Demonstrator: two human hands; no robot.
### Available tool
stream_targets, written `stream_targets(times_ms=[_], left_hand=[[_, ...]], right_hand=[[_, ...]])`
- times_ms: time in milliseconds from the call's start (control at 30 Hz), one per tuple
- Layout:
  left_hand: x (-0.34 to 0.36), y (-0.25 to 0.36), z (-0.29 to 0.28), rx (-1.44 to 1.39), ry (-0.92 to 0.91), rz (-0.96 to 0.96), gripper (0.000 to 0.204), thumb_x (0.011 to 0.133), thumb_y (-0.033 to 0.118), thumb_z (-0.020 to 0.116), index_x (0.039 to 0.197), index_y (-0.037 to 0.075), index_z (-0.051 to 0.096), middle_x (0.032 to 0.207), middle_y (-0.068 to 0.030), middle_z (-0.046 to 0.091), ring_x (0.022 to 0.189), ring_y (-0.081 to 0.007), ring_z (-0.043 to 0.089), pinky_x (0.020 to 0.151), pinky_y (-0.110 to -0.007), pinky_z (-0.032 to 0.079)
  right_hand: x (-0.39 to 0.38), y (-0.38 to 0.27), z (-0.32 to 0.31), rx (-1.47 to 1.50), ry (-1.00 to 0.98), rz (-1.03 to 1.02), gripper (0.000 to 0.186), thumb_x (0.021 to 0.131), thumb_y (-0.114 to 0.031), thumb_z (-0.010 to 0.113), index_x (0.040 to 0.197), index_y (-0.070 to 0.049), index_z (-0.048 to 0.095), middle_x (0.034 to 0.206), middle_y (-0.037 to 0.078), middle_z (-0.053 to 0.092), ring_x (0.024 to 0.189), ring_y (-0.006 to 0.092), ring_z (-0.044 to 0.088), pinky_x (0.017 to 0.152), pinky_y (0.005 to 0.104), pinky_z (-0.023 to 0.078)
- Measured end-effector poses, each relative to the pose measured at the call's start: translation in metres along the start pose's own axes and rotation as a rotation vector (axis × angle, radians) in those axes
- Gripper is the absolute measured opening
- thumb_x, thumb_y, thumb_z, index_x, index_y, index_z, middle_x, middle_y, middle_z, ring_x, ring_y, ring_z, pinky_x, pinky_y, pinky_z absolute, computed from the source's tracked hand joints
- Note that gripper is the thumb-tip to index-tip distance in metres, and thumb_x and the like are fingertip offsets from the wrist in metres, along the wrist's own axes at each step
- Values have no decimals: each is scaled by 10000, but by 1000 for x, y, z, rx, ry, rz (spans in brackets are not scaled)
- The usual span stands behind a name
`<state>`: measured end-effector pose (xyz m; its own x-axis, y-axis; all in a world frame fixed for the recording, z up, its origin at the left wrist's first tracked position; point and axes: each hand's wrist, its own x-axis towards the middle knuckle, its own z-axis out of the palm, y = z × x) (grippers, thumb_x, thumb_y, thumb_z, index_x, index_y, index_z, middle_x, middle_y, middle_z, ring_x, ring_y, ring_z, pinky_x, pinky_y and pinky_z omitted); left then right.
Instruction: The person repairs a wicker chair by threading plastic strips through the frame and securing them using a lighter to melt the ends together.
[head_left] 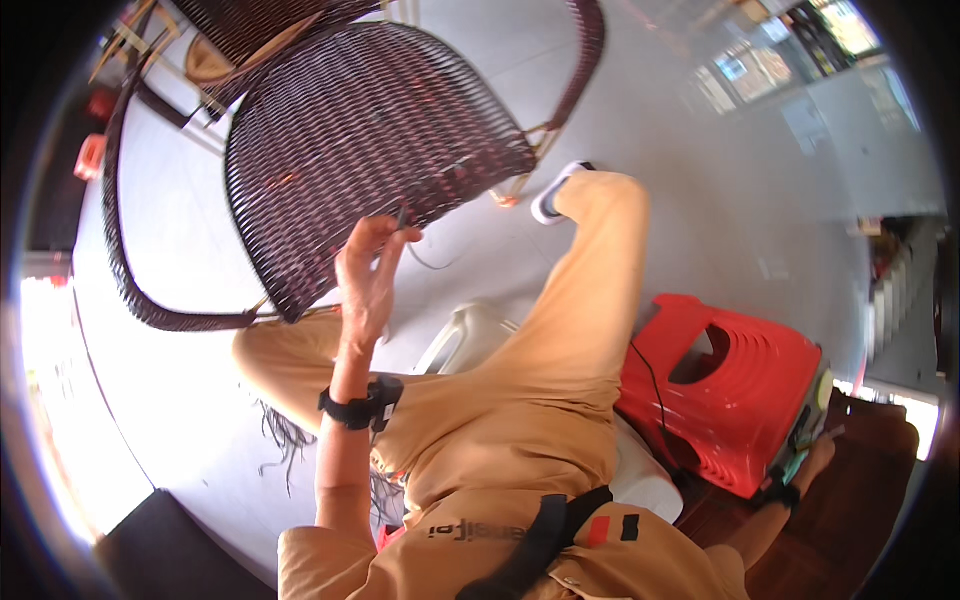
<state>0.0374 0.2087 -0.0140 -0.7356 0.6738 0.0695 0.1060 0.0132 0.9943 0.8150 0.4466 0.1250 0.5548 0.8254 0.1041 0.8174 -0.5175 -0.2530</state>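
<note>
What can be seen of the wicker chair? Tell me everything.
The wicker chair is woven from dark brown strands over a rounded frame, with a curved dark rim sweeping round its left side. It is tipped over on the pale floor, its woven panel facing the camera. A pale wooden leg shows at its right edge. The left hand is raised to the panel's lower edge, pinching a thin loose strand there. The right hand is away from it, beside a red stool.

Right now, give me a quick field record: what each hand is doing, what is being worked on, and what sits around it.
Left hand: raised, fingers pinching a thin strand at the edge of the woven panel
Right hand: low at the right, beside the red stools; grip unclear
Work piece: dark woven chair, tilted
Seat: white plastic stool
Nearby: stacked red stools; loose dark strands on the floor
</note>
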Motion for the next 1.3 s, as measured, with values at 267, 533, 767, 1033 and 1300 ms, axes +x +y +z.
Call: stream_targets(times_ms=[267,533,767,1033,1300], left_hand=[[0,7,-14,-462,152,-32,55,910,88,553,933,40,566,820,-72,656,802,-147,632,782,-245,464],[-28,-8,13,-480,63,-188,78,932,135,524,941,57,525,752,-67,636,740,-140,632,749,-272,489],[-45,-33,21,-481,221,-327,84,920,152,547,909,69,546,749,-50,638,734,-123,627,762,-263,471],[-38,-38,24,-524,260,-368,81,906,134,569,907,54,555,766,-54,641,701,-127,627,713,-256,500],[-38,-42,24,-552,312,-403,92,876,122,610,892,31,601,775,-55,639,651,-135,621,656,-238,501]], right_hand=[[-54,-157,-65,985,150,-361,213,897,-207,511,1022,-40,554,840,63,584,707,183,594,656,298,514],[-330,-407,80,879,-1038,-630,145,890,-180,550,963,-55,566,628,8,493,431,52,403,369,183,294],[-422,-444,200,650,-1500,-940,233,940,-196,476,1070,-61,614,675,-48,470,563,27,408,481,185,354],[-463,-439,232,643,-1407,-1042,211,856,-87,558,1039,4,610,720,113,583,632,111,532,584,271,440],[-469,-439,246,579,-1267,-1183,213,846,-109,568,1006,22,622,832,180,642,713,247,619,628,309,465]])
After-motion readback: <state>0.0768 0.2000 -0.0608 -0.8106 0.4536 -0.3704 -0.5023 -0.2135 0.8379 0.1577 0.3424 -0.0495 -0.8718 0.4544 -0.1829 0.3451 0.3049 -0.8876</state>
